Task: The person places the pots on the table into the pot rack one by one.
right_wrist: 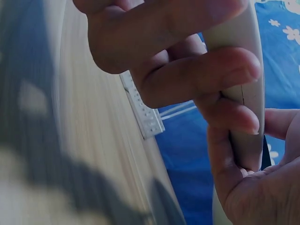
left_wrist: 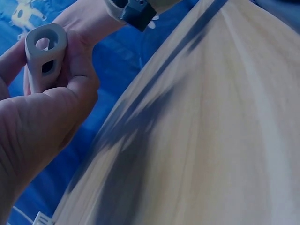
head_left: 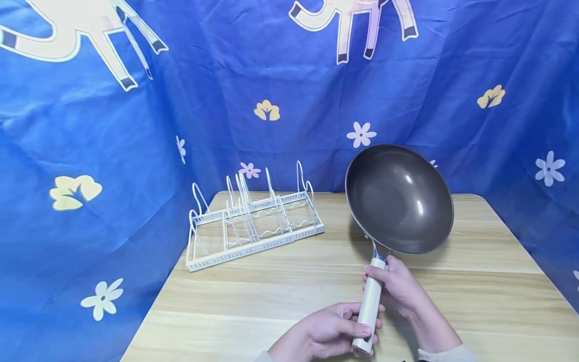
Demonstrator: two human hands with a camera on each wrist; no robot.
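Note:
A dark-coated wok (head_left: 398, 198) with a long cream handle (head_left: 372, 296) is held up over the right side of the table, its inside facing me. My right hand (head_left: 400, 284) grips the handle near the pan, thumb across the top. Lower down, my left hand (head_left: 332, 329) holds the handle's end between thumb and fingers. In the left wrist view, the handle's end (left_wrist: 46, 44) shows a round hanging hole and a slot, with the left hand (left_wrist: 51, 103) around it. The right wrist view shows the right hand's fingers (right_wrist: 201, 75) curled round the handle (right_wrist: 243, 98).
A white wire rack (head_left: 255, 231) with upright loops and wavy dividers stands at the left back of the wooden table (head_left: 253, 301). A blue patterned curtain (head_left: 312, 100) hangs behind and along both sides.

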